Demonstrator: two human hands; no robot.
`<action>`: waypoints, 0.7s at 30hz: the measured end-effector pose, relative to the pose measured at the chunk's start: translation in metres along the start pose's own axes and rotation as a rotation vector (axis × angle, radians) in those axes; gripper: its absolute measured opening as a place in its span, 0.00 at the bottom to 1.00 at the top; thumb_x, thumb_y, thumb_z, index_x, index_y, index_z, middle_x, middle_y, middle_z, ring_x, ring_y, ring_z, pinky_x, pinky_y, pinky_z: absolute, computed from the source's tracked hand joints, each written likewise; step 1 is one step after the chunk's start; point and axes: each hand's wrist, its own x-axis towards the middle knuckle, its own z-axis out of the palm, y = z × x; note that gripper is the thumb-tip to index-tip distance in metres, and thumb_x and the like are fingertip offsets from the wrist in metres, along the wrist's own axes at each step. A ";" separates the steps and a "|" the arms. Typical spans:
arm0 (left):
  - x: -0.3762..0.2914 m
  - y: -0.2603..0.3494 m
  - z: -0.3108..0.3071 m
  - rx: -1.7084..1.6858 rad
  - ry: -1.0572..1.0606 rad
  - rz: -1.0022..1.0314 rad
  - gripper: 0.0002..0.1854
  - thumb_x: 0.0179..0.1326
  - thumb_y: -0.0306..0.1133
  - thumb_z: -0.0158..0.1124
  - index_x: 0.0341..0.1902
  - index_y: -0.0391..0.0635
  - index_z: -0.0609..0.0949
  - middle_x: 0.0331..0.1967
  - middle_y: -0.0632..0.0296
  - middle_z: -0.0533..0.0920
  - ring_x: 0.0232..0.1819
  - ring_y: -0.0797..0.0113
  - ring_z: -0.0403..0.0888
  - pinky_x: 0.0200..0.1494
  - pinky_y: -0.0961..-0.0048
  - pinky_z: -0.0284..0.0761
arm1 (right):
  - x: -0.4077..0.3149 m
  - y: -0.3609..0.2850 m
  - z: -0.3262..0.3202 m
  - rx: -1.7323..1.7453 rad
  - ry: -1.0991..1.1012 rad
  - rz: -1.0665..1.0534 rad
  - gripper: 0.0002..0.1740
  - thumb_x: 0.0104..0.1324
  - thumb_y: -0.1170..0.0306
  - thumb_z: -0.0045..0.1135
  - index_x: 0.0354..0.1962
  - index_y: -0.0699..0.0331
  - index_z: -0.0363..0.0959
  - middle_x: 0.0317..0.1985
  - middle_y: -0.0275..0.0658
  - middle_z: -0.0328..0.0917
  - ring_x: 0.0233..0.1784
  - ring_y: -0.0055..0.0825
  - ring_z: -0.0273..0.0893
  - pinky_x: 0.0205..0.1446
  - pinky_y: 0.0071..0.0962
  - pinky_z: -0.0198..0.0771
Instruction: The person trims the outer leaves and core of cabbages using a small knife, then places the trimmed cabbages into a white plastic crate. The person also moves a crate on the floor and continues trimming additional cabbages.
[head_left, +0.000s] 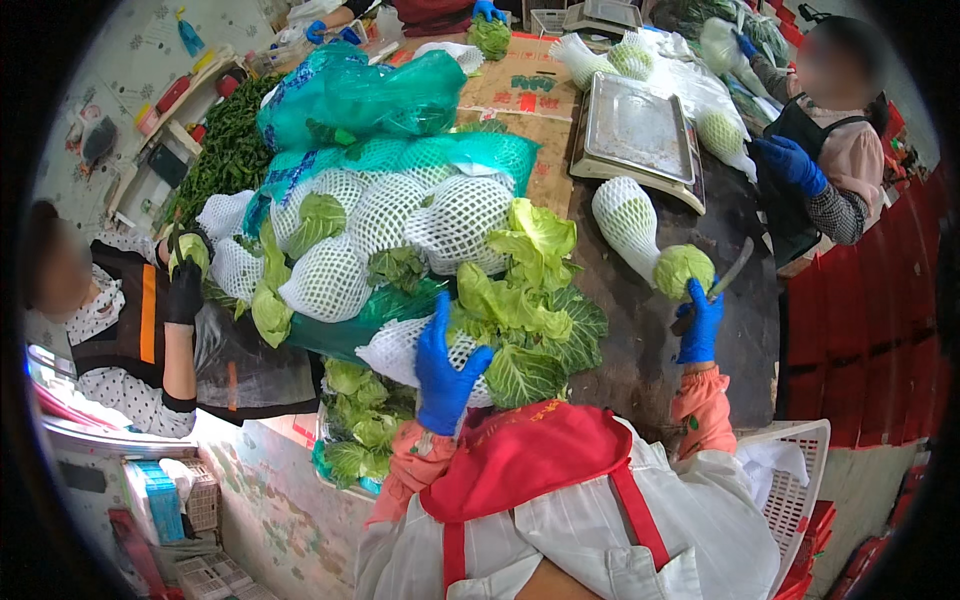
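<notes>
My left hand (448, 367), in a blue glove, has its thumb and fingers spread over a cabbage in a white foam net (391, 349); whether it touches the net is unclear. In my right hand (701, 326), also gloved in blue, is a knife with a curved blade (735, 264). The fingertips of that hand rest against a bare round cabbage (682, 270) on the dark tabletop (630, 360). Touching this cabbage is the tail of another netted cabbage (624, 214). Loose outer cabbage leaves (536, 322) lie heaped between my hands.
Several netted cabbages (390, 210) fill green plastic bags (367, 94) ahead. A weighing scale (637, 127) stands beyond my right hand. Co-workers stand left, right and opposite; the left one's black-gloved hand (186, 289) holds a cabbage. A white basket (799, 480) is at my right side.
</notes>
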 end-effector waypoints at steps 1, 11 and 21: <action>0.001 -0.001 -0.010 0.344 0.107 0.094 0.56 0.44 0.56 0.73 0.74 0.47 0.56 0.69 0.44 0.61 0.66 0.48 0.64 0.62 0.59 0.65 | 0.010 -0.002 -0.011 -0.128 0.022 -0.042 0.34 0.56 0.71 0.68 0.59 0.63 0.63 0.42 0.36 0.77 0.30 0.25 0.76 0.31 0.23 0.72; -0.017 -0.024 -0.001 0.648 -0.298 -0.077 0.72 0.27 0.49 0.82 0.76 0.61 0.44 0.76 0.48 0.35 0.70 0.37 0.51 0.61 0.36 0.57 | -0.030 -0.008 0.123 -0.429 -0.678 -0.410 0.44 0.52 0.69 0.72 0.65 0.63 0.60 0.61 0.44 0.68 0.63 0.32 0.67 0.64 0.31 0.63; 0.014 -0.048 0.036 0.508 -0.335 -0.053 0.69 0.34 0.39 0.79 0.75 0.70 0.37 0.64 0.37 0.61 0.46 0.37 0.75 0.41 0.52 0.77 | -0.053 0.084 0.117 -0.355 -0.975 0.390 0.26 0.60 0.70 0.65 0.55 0.65 0.68 0.52 0.38 0.75 0.53 0.24 0.73 0.56 0.28 0.69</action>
